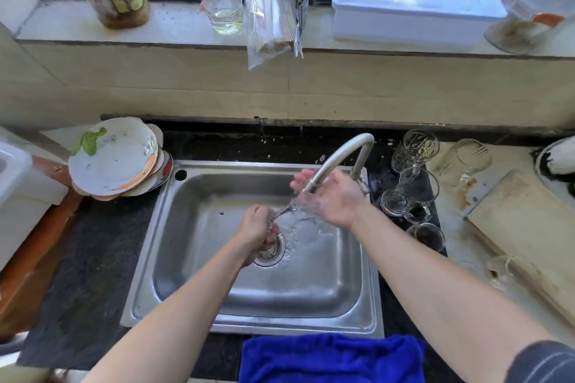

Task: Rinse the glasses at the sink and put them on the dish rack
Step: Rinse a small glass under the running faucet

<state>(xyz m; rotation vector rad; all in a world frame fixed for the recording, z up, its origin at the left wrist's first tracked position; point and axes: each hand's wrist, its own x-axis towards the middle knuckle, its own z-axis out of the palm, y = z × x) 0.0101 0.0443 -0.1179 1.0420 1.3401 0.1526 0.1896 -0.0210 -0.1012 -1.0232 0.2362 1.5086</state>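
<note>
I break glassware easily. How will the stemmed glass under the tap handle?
Probably slippery: water runs over the glass and the right hand holding it. Likely fragile: its thin stem, gripped by the left hand, could snap if twisted. It looks thin-walled, so probably light.

I see both hands over the sink (193, 305). The left hand (258, 227) is curled round the stem of a stemmed glass (292, 207), just above the drain (270, 253). The right hand (333, 196) cups the bowl directly under the faucet (342, 152) spout, and water splashes over it. The glass lies tilted, bowl toward the sink's far right corner. More glasses (417, 152) cluster on the counter along the sink's right edge. A stack of plates (115, 158) sits off its far left corner, and a blue cloth (329, 357) lies at its near edge.
</note>
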